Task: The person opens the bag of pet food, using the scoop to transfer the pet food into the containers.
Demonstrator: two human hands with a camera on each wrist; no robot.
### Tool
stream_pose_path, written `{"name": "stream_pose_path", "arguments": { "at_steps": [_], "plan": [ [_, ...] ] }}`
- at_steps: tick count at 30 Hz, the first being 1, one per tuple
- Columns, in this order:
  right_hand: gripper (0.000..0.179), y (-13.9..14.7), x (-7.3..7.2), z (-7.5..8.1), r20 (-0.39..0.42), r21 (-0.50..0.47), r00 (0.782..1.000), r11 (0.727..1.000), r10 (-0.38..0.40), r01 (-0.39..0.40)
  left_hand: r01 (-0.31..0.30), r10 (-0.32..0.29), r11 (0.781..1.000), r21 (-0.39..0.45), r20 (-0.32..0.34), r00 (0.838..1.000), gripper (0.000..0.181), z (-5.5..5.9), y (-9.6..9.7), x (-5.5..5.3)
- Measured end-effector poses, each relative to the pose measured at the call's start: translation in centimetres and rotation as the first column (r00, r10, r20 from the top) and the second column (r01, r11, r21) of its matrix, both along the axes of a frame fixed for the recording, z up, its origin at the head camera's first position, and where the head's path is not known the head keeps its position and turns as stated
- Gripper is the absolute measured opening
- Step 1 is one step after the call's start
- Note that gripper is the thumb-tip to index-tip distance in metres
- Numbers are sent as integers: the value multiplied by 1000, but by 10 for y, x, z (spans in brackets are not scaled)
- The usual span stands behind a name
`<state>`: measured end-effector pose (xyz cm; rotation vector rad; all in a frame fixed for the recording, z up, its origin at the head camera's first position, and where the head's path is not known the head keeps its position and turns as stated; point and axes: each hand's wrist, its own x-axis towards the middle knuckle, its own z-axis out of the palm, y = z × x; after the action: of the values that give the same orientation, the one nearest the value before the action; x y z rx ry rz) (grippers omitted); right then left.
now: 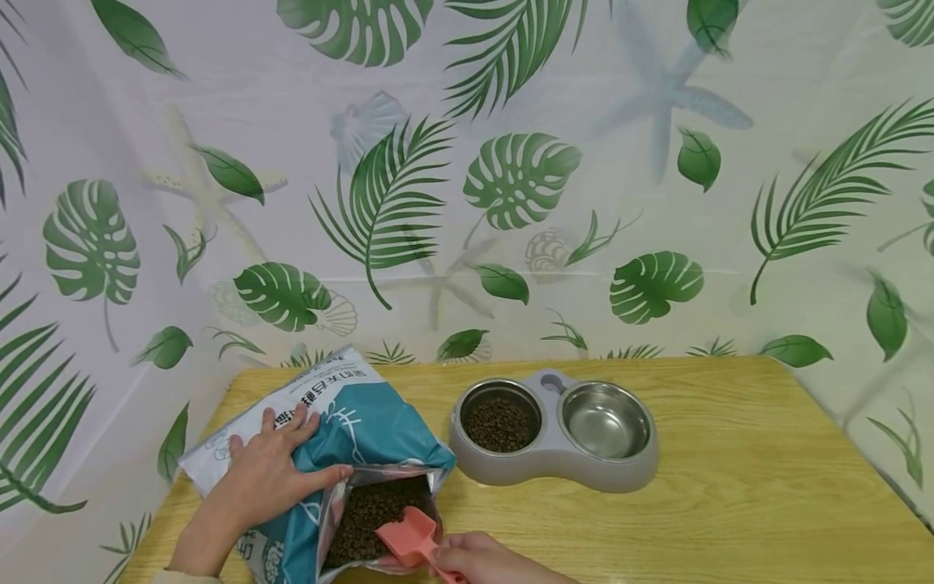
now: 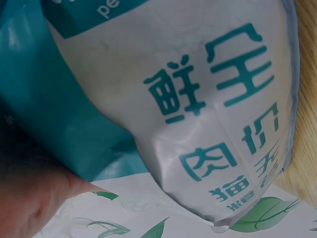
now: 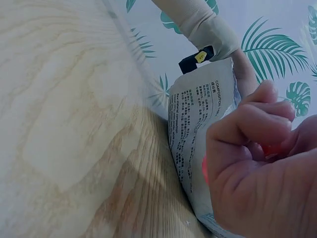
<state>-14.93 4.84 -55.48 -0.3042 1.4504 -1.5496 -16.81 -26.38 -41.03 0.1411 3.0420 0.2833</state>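
Observation:
A teal and white pet food bag (image 1: 394,422) lies on its side at the left of the table, its mouth facing the front. Brown kibble (image 1: 375,515) shows inside. My left hand (image 1: 266,470) rests on top of the bag with fingers spread, the thumb near the rim of the mouth. In the left wrist view, the bag's printed side fills most of the picture. My right hand (image 1: 489,560) grips the handle of a coral-pink scoop (image 1: 412,535), whose blade is in the bag's mouth against the kibble. Curled fingers (image 3: 247,124) hide most of the handle in the right wrist view.
A grey double pet bowl (image 1: 550,458) stands right of the bag. Its left steel bowl holds kibble (image 1: 499,423); the right steel bowl (image 1: 606,422) shows bare metal. The wooden table (image 1: 730,487) meets a leaf-print backdrop (image 1: 511,308) behind.

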Motion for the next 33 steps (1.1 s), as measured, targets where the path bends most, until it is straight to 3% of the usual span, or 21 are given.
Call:
{"name": "stream_pose_path", "arguments": {
  "at_steps": [5, 8, 10, 12, 16, 19, 22, 25, 29, 33],
  "plan": [
    [34, -1, 16, 57, -103, -7, 994, 1000, 22, -22, 0, 0, 1000, -1, -12, 1000, 109, 0, 1, 0],
    [37, 1, 17, 63, -160, -17, 987, 1000, 20, -23, 0, 0, 1000, 0, -14, 1000, 109, 0, 1, -1],
    [40, 2, 13, 50, -199, -18, 980, 999, 25, -29, 1, -1, 1000, -1, -14, 1000, 109, 1, 1, -1],
    [43, 3, 5, 28, -206, -29, 978, 998, 40, -47, 0, 0, 1000, 0, -12, 1000, 109, 1, 1, -1],
    [47, 6, -6, -9, -170, -58, 983, 996, 62, -73, 1, -1, 1000, -4, -17, 1000, 108, 0, 1, 0],
    [45, 10, -9, -19, -166, -64, 983, 994, 75, -87, 4, -4, 1000, -2, -20, 1000, 108, 0, 0, 0],
    [42, 15, -9, -20, -163, -67, 983, 993, 81, -93, 5, -5, 1000, -1, -20, 1000, 108, 0, 0, 0],
    [42, 20, -3, -5, -157, -54, 984, 994, 81, -90, 5, -5, 1000, -2, -19, 1000, 108, 1, -1, 0],
    [45, 21, 14, 42, -178, -41, 982, 997, 61, -70, 4, -4, 1000, -2, -13, 1000, 108, 0, -1, 0],
    [47, 23, 23, 68, -179, -82, 983, 995, 48, -63, 0, 0, 1000, -1, -3, 1000, 108, 0, 0, 0]
  ]
}}
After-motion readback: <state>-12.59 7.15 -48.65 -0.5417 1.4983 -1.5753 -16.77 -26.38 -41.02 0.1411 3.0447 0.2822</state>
